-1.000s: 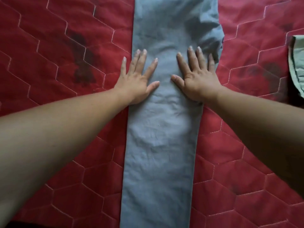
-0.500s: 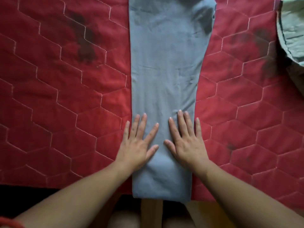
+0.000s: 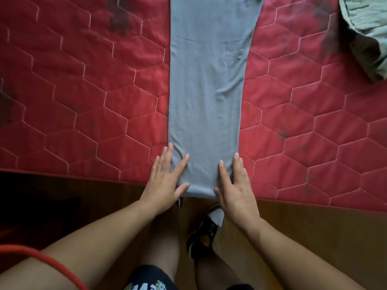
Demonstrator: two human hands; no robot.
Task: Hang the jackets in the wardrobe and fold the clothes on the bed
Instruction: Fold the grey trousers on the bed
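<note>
Smoothing the grey garment [image 3: 206, 91] on the bed [image 3: 83, 105], left hand [image 3: 167, 178] and right hand [image 3: 236, 189] lie flat at its near end, likely pinching and folding it next.

A grey garment [image 3: 207, 97] lies folded into one long, narrow strip on the red quilted bed [image 3: 83, 101], running straight from 12 o'clock to 6 o'clock through the middle of the view. It is mostly flat and smooth, with faint creases around its centre. It is a little wider at the far end, where the frame cuts it off. Its near end reaches the bed's edge at 6 o'clock and hangs slightly over it. A crumpled pale green garment [image 3: 364, 28] lies on the bed at 2 o'clock, well apart from the grey strip and partly out of frame.
</note>
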